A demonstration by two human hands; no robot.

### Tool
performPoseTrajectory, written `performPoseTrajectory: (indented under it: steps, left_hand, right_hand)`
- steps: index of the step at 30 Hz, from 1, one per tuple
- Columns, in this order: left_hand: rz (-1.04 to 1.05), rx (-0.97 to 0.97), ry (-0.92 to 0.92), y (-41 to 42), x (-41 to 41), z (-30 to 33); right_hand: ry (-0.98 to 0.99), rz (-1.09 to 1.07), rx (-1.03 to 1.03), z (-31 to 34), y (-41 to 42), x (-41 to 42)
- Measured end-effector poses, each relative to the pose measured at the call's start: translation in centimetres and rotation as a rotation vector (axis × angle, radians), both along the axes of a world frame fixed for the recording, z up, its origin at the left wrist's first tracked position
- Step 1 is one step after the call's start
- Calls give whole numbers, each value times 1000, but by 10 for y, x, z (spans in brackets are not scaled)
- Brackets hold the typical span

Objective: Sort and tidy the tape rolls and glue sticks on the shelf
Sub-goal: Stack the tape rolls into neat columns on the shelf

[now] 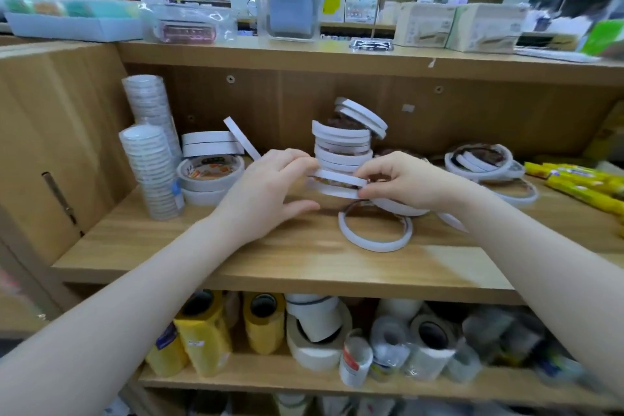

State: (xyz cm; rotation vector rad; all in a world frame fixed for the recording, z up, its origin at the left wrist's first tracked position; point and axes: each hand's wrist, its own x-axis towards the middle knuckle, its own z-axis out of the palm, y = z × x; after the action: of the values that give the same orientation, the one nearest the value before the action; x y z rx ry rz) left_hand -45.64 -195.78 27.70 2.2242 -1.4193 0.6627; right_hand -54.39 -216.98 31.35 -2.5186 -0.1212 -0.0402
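On the lower shelf nearest the viewer stand yellow wrapped rolls (206, 334) at the left, a wide cream masking-tape roll (314, 344) in the middle and clear-wrapped tape rolls (422, 348) to the right, partly blurred. Above them runs the light wooden shelf board (236, 257), with both bare forearms reaching over its front edge.

A thin white tape ring (374, 230) lies flat on the board, just in front of the right hand (410, 181) and apart from it. The left hand (270, 189) is half open: its fingers curl against the left side of a narrow white tape roll (339, 178) at the base of a leaning stack of white tape rolls (342, 149), while the thumb stretches out low over the board. The right hand pinches the same roll's right side between curled fingers and thumb. So the roll sits directly between the two hands, gripped from both sides. The top of the stack tilts to the right.

Left of the left hand sits a wide printed tape roll (211, 172) with more white rolls on top, and beside it two tall columns of clear-wrapped thin tape (152, 159). Right of the right hand lie loose white tape rings (483, 162), and beyond them, yellow glue-stick packs (580, 182) at the shelf's right end.

On the top surface behind stand a clear plastic box (290, 13) and pale cardboard cartons (459, 27).
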Motion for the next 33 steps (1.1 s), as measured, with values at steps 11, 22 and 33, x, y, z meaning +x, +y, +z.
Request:
performPoseTrajectory:
  steps: [11, 22, 33]
  left_hand:
    - [-48, -76, 212, -19, -3, 6]
    - [-107, 83, 499, -16, -16, 7]
    - [-148, 11, 819, -6, -20, 14]
  right_hand:
    - [-60, -139, -164, -3, -30, -37]
    - [-92, -235, -51, -10, -40, -40]
    - [-69, -71, 497, -12, -42, -40]
